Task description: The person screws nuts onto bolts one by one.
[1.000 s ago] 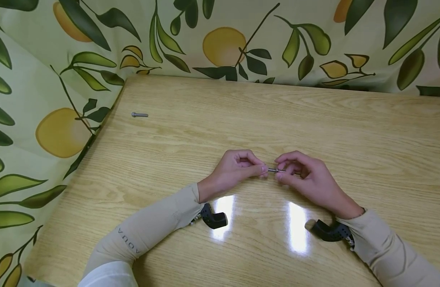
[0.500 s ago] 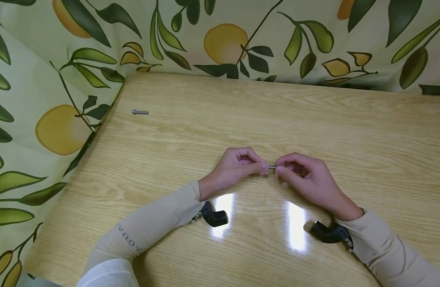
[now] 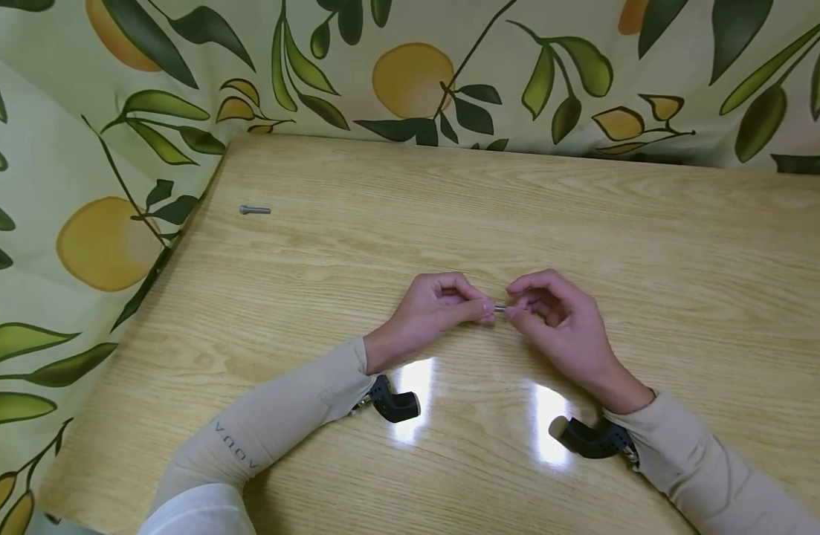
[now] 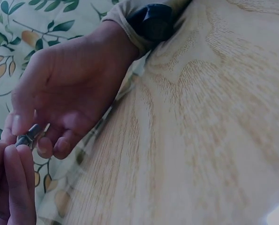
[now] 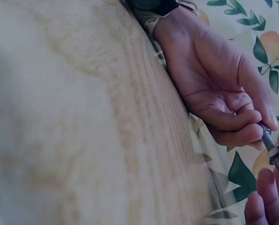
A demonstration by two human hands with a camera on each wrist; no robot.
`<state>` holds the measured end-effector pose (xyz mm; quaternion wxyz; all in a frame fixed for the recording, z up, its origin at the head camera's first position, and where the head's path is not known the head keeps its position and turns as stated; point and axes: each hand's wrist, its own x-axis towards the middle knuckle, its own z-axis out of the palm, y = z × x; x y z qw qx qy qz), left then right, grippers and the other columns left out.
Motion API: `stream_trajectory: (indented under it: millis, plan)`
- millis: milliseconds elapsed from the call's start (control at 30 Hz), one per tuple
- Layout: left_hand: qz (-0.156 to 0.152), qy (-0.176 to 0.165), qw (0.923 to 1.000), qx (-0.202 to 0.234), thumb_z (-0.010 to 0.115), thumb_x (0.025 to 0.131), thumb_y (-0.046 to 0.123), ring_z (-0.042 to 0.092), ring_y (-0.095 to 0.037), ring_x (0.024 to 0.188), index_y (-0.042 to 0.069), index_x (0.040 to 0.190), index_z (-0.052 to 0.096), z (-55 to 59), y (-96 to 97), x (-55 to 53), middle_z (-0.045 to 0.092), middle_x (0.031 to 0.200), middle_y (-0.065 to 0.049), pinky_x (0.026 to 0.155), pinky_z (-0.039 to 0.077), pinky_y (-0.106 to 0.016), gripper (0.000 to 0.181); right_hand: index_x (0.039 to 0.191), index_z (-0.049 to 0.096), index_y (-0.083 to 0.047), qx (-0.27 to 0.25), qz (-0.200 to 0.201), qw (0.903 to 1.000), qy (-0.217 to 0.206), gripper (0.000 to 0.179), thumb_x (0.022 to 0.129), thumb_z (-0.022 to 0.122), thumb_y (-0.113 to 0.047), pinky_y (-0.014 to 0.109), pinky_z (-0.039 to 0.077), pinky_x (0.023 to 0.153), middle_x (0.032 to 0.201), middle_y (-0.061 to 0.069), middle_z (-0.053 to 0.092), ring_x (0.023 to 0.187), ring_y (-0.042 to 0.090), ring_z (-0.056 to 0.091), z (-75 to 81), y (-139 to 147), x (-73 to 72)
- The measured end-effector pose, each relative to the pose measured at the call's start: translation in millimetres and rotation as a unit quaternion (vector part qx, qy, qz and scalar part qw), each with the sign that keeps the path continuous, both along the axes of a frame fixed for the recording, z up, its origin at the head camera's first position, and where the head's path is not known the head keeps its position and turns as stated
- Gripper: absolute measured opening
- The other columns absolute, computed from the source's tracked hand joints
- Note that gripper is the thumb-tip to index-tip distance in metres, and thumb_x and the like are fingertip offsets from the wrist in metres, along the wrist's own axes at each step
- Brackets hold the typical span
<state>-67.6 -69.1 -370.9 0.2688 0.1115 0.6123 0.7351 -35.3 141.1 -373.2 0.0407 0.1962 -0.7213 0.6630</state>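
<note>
Over the table, the left hand [image 3: 433,312] pinches the head end of a small metal bolt [image 3: 499,308] between thumb and fingers. The shank points toward the right hand [image 3: 563,319]. A hex nut [image 5: 274,152] sits partway along the threads in the right wrist view, its tip end bare beyond it. Right-hand fingers are curled around the nut and threaded end, thumb right at it, while the index finger stands raised in the head view. The left wrist view shows the bolt's tip [image 4: 35,130] between the right-hand fingers.
A second bolt [image 3: 254,210] lies at the back left of the wooden table [image 3: 356,208]. A curtain [image 3: 410,74] printed with leaves and fruit hangs along the back and left sides. Black wrist cameras stick out below both sleeves.
The right thumb and index finger closed over the bolt's end half a second ago; now the index finger has lifted away from the thumb. The left hand keeps its pinch.
</note>
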Motion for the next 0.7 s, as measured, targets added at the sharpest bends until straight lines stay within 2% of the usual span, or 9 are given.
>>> stream_trajectory:
  millis: [133,333,400,600,700]
  plan:
    - [0.005,-0.003,1.0000,0.001,0.069,0.089,0.005,0.073,-0.014,0.085,0.000,0.092,0.066,0.1,-0.7,-0.2,0.077,0.092,-0.006,0.092,0.060,-0.035,0.007,0.106,0.060,0.008,0.009,0.016,0.9998,-0.006,0.029,0.080,0.066,0.018,0.013,0.057,0.078,0.101,0.010,0.063,0.091,0.007,0.064,-1.7,-1.3,0.6]
    - [0.005,-0.001,1.0000,0.000,0.069,0.089,0.006,0.073,-0.014,0.086,0.001,0.091,0.065,-0.5,-0.8,-0.3,0.075,0.098,-0.017,0.092,0.060,-0.034,0.007,0.106,0.059,0.006,0.016,0.034,0.9991,-0.020,0.029,0.081,0.063,0.019,0.014,0.058,0.081,0.101,0.009,0.061,0.091,0.012,0.066,-2.4,1.4,1.5]
    - [0.003,-0.001,1.0000,0.000,0.069,0.089,0.006,0.073,-0.014,0.087,0.001,0.092,0.065,-0.6,-1.2,-0.2,0.075,0.100,-0.018,0.092,0.060,-0.034,0.007,0.107,0.059,0.006,0.022,0.035,0.9990,-0.013,0.029,0.081,0.062,0.019,0.014,0.057,0.080,0.102,0.011,0.061,0.092,0.013,0.065,-3.0,1.7,1.4]
    - [0.000,-0.005,1.0000,0.000,0.069,0.089,0.006,0.073,-0.013,0.087,0.000,0.093,0.065,-0.9,-1.7,-0.5,0.074,0.101,-0.018,0.092,0.060,-0.033,0.008,0.104,0.059,0.005,0.036,0.030,0.9988,-0.014,0.025,0.082,0.062,0.018,0.013,0.057,0.075,0.098,0.004,0.064,0.089,0.006,0.065,-3.3,1.5,1.2]
    - [0.001,-0.004,1.0000,-0.001,0.069,0.089,0.006,0.073,-0.013,0.086,-0.001,0.094,0.065,-0.1,-1.5,-0.4,0.074,0.102,-0.019,0.092,0.060,-0.033,0.009,0.102,0.060,0.004,0.045,0.024,0.9984,-0.024,0.021,0.084,0.062,0.015,0.014,0.058,0.071,0.094,0.005,0.066,0.083,0.006,0.066,-2.4,1.3,1.4]
